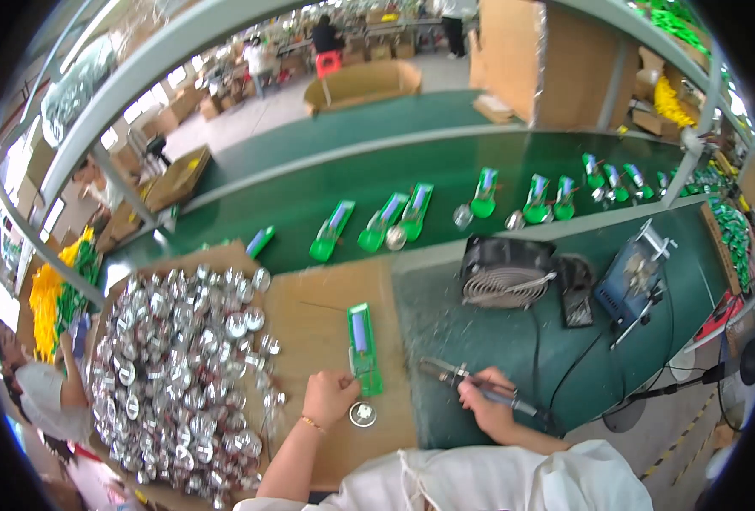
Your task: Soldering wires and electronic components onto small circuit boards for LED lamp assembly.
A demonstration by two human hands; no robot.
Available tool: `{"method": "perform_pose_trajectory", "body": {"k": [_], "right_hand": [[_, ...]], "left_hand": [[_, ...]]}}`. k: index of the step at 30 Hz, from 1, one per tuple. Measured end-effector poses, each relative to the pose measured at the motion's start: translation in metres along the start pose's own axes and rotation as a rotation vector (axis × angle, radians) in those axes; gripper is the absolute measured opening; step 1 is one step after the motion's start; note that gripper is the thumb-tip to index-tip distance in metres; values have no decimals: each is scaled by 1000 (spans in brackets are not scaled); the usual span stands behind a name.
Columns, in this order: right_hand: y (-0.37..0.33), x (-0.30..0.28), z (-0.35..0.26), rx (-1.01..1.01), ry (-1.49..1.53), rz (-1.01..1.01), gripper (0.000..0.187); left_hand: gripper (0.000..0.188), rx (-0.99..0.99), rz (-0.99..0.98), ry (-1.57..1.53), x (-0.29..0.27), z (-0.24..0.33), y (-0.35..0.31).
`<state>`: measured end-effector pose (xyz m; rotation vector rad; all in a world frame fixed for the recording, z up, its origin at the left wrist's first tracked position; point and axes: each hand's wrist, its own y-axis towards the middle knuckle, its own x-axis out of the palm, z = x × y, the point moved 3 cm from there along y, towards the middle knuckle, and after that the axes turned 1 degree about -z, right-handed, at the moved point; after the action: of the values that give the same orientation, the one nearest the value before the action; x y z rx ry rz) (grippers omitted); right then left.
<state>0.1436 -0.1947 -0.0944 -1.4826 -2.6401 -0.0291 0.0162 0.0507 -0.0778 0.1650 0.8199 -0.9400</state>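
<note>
In front of me a green plastic housing [376, 370] with a purple cylindrical battery [359, 330] lies lengthwise on brown cardboard [309, 311]. Beside its near left edge my left hand [330, 398] is closed, fingertips pressed together. Thin wires show near them, but what they pinch is too small to make out. Just below the housing sits a small round white-and-silver part [362, 414]. My right hand [490, 404] grips a soldering iron [522, 404], whose metal end points left toward the housing without touching it.
A heap of shiny round silver parts [173, 375] fills the left side. A black fan [507, 272] and a blue bench device [633, 285] stand on the right green mat, with black cables around. Beyond, several green housings [333, 230] lie on the green belt [284, 217]. A person [49, 387] sits at far left.
</note>
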Motion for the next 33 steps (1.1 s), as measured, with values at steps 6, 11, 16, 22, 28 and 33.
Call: {"method": "perform_pose_trajectory", "body": {"k": [6,11,16,22,28,33], "right_hand": [[-1,-2,7,22,-16,19,16],[2,2,16,61,-5,3,18],[2,-9,26,144,-96,29,22],[5,-5,-3,147,-100,37,21],[3,-2,-2,94,-201,20,22],[2,-8,21,103,-166,27,21]], "left_hand": [[18,308,-54,213,-2,80,96],[19,479,150,261,29,133,208],[25,571,456,147,26,164,252],[23,282,480,477,-13,107,275],[18,250,289,477,3,82,254],[20,242,65,611,-26,86,155]]}}
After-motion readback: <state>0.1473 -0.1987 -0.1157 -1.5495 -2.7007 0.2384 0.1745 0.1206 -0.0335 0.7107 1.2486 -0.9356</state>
